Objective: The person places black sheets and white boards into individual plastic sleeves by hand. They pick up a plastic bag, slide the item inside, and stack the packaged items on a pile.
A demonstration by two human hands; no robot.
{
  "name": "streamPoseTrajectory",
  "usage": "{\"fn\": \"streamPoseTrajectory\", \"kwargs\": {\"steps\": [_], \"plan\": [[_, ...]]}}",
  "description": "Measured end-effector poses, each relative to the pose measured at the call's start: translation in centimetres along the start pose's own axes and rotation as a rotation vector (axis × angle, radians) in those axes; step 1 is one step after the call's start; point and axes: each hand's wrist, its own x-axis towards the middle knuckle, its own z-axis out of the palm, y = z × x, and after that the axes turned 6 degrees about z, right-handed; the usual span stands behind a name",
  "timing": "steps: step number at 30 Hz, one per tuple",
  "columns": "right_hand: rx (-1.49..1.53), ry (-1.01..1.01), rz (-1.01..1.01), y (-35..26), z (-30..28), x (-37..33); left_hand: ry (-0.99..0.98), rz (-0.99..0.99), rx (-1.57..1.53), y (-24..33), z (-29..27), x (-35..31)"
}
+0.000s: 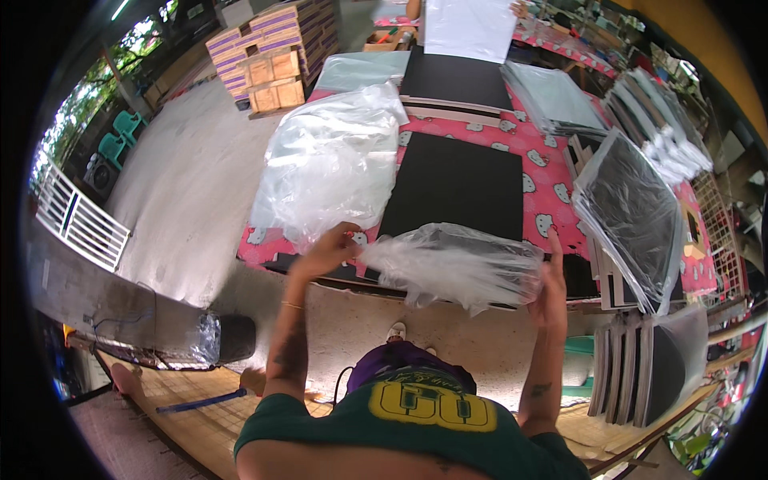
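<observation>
Between my hands a crumpled clear plastic bag (456,268) stretches across the near edge of the table. My left hand (330,250) has bent fingers closed on the bag's left end. At its right end, my right hand (550,286) grips the plastic low in the hand, index finger pointing up. Just beyond the bag lies a flat black panel (460,180), its near edge partly covered by the plastic. Left of the panel, beside my left hand, rests a pile of clear plastic bags (332,152).
A pink patterned cloth (540,172) covers the table. Farther back lies a stack of black panels (456,80), with another person's hands (518,10) holding a white sheet (468,30). Plastic-wrapped panels (632,216) lean at the right; more wrapped panels (632,368) stand below. Wooden crates (276,76) stand far left.
</observation>
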Motion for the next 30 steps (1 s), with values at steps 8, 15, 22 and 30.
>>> {"fn": "streamPoseTrajectory", "kwargs": {"steps": [8,15,22,30], "plan": [[-1.848,-0.160,-0.195,-2.3,5.0,1.1,-0.341,0.591,-0.005,16.7,7.8,3.5],[-1.918,0.360,0.240,-5.3,-4.8,-0.5,0.000,0.441,1.322,8.8,2.3,1.9],[-1.061,-0.077,-0.002,-4.2,-9.9,-0.5,-0.246,0.109,-0.533,14.4,1.1,0.5],[-1.559,-0.562,0.727,-3.1,-7.1,-1.2,0.222,0.011,-1.051,13.0,1.5,-0.1]]}}
